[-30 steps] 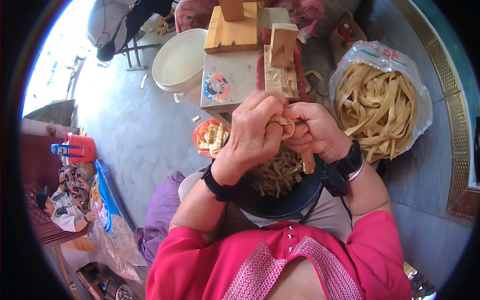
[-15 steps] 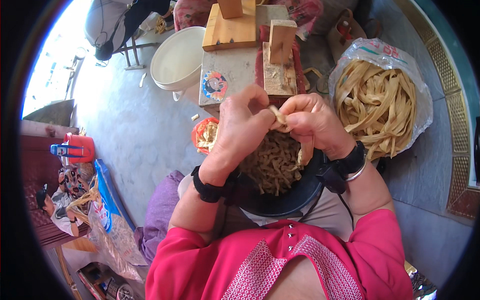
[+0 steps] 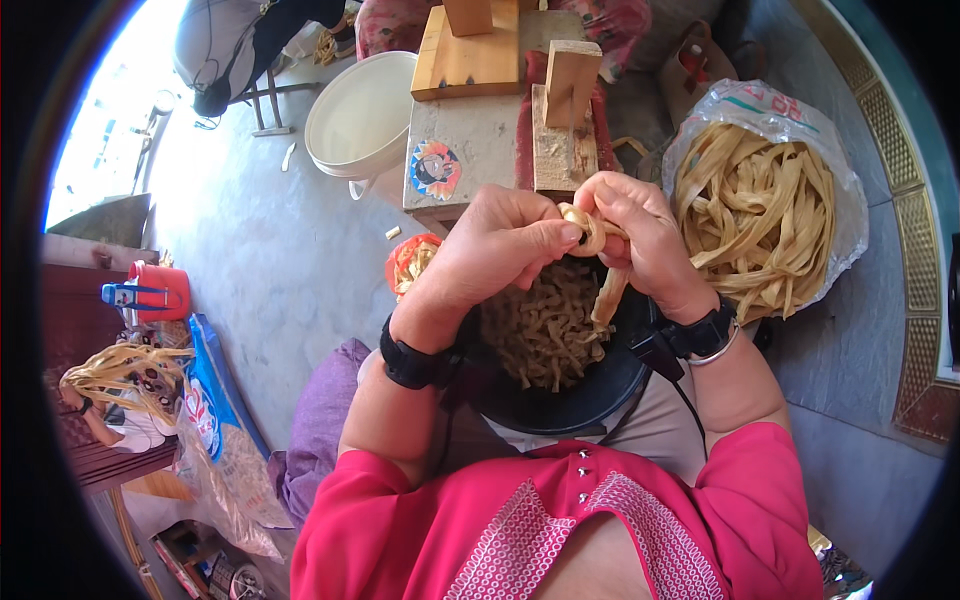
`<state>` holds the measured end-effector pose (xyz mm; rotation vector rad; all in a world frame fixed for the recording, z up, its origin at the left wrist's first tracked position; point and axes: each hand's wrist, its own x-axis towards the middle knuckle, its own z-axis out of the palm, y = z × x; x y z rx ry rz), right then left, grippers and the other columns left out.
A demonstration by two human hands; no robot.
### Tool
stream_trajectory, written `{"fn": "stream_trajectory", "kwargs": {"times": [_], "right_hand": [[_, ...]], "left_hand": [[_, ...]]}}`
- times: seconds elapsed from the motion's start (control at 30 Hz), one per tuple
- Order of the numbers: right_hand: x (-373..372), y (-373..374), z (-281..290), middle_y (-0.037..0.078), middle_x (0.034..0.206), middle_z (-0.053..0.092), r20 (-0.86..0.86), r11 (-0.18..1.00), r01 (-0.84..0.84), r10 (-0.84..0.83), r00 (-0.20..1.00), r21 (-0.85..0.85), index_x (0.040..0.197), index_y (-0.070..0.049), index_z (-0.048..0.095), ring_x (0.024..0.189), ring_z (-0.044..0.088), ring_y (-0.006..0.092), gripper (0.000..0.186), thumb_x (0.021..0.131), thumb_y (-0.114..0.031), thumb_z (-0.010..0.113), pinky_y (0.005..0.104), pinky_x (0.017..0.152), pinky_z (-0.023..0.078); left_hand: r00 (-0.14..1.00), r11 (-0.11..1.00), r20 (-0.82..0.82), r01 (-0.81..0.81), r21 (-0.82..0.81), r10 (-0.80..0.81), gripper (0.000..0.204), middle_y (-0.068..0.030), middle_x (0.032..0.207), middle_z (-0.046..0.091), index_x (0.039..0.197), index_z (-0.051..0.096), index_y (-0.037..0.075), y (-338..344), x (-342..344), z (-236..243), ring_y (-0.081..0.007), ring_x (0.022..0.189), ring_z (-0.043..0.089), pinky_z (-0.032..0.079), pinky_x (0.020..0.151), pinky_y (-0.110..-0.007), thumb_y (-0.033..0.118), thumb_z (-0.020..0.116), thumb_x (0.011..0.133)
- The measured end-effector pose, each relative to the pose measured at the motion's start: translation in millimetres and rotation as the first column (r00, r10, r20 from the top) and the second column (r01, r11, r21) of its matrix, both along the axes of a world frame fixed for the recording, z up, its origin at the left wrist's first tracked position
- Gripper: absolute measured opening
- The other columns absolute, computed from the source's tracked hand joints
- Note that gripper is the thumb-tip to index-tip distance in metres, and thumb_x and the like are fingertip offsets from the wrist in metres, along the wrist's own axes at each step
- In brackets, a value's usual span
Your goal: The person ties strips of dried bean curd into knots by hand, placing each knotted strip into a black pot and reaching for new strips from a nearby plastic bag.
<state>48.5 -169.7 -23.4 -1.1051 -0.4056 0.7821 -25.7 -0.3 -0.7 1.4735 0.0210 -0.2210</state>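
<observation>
"What's the biggest thing out in front?"

"The table (image 3: 480, 145), with a wooden stand (image 3: 567, 90) on a red cloth at its right side. To the right of it, a clear plastic bag (image 3: 853, 205) full of long tan strips (image 3: 755, 210)."

"And closer in?"

"A dark basin (image 3: 625, 372) at the lap, holding short, crinkled pieces (image 3: 540, 335). Both hands are above its far edge."

"What has each grip got?"

"The left hand (image 3: 490, 245) is closed in a pinch, thumb and fingers on a tan strip (image 3: 608, 298). The right hand (image 3: 648, 235) is closed on the same strip, thumb on top; its lower fingers are partly hidden."

"So where is the strip exactly?"

"Between the two hands, over the basin, with its free end hanging below the right hand."

"What's just changed?"

"Half a second ago it was a small bunched twist at the fingertips. Now a rounded loop (image 3: 592, 232) shows there, with a dark gap in it."

"Meaning what for the work?"

"I'd judge the strip is turned around itself but not yet drawn tight; if either pinch slackened, the loop could slip open."
</observation>
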Motion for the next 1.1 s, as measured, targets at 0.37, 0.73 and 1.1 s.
{"fn": "stream_trajectory", "kwargs": {"times": [0.37,0.73,1.1], "right_hand": [[15,-40,23,-0.006,0.061,0.048,0.423,0.989,0.01,0.054,0.904,-0.146,0.075,0.0,0.062,0.057,0.039,0.0009,0.011,0.081,-0.009,0.062,0.0184,0.05,0.029],[16,-30,9,-0.006,0.06,0.049,0.537,0.954,0.108,0.061,0.841,-0.278,0.075,0.001,0.062,0.057,0.04,0.0018,0.009,0.08,-0.005,0.061,0.0207,0.049,0.032],[57,-6,-6,0.008,0.054,0.052,0.748,0.875,0.374,-0.019,0.663,-0.309,0.071,0.002,0.058,0.051,0.046,0.0086,0.015,0.078,-0.011,0.059,0.0278,0.051,0.039]], "left_hand": [[0.998,0.998,0.037,0.047,-0.038,-0.045,0.035,0.0003,0.048,0.045,0.061,0.055,0.002,24,-5,1,-0.0071,0.043,0.038,0.028,0.042,-0.022,0.027,0.054,0.086],[0.863,0.79,0.504,-0.287,0.541,-0.032,0.03,-0.0155,0.075,0.06,0.096,0.06,0.005,-7,3,-3,-0.0327,0.077,0.059,0.046,0.068,-0.037,0.033,0.056,0.085],[0.929,0.521,0.363,-0.275,0.808,-0.073,0.016,-0.017,0.067,0.058,0.089,0.058,0.004,5,38,-17,-0.0357,0.065,0.058,0.044,0.059,-0.04,0.02,0.056,0.085]]}}
